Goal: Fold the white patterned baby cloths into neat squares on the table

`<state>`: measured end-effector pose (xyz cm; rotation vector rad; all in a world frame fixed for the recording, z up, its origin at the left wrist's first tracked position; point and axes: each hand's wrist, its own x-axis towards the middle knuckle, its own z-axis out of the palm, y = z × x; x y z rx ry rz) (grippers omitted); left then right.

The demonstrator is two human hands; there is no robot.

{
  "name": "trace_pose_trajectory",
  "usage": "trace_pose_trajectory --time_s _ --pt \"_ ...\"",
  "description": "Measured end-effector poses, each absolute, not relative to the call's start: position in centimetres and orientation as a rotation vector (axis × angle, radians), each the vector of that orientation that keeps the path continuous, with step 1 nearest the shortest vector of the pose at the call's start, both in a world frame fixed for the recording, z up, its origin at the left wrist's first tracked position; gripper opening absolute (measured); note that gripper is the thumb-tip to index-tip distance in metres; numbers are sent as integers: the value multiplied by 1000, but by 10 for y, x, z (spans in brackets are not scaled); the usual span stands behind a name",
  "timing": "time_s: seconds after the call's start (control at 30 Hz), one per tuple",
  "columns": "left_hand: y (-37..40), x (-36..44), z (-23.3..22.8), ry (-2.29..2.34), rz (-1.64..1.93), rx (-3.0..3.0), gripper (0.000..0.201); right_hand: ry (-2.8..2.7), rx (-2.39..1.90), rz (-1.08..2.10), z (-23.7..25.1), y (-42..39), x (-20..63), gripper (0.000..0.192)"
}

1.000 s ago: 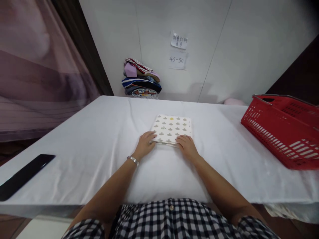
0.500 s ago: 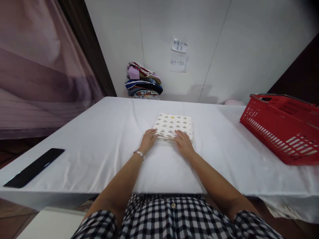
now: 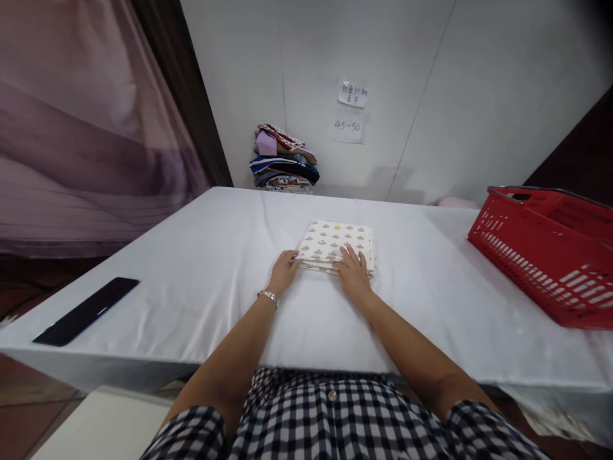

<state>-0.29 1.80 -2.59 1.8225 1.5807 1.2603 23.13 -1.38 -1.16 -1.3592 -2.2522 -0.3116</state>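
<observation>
A folded white cloth (image 3: pixel 338 239) with small grey prints and a yellow one lies in the middle of the table, its layered front edge toward me. At its near left corner, my left hand (image 3: pixel 283 269) has its fingers bent round the edge and pinches the cloth. My right hand (image 3: pixel 353 273) rests on the front right part of the cloth, fingers spread over the top layer; the thumb is by the front edge. A silver bracelet (image 3: pixel 268 296) circles my left wrist.
The table has a white tablecloth (image 3: pixel 201 255). On the left lies a flat black object (image 3: pixel 86 311). A red plastic basket (image 3: pixel 546 249) stands at the right. Behind the table's far edge rises a stack of folded fabrics (image 3: pixel 286 160) against the wall, near paper notes (image 3: pixel 352 112).
My right fingers have spread and moved slightly farther over the cloth. My left hand stays at the near left corner. The whole view has shifted a little.
</observation>
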Motion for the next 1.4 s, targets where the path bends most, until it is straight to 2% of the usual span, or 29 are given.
trace_pose_trajectory --time_s 0.6,0.83,1.4 --pt "24 -12 -30 1509 1289 1639 20 -2352 -1233 -304 -16 16 157 21" --pt "25 -9 -30 1502 1294 1619 18 -2330 -1120 -310 -13 9 165 22" --pt "23 -8 -29 1548 1275 1588 19 -2344 -1292 -221 -10 4 178 19"
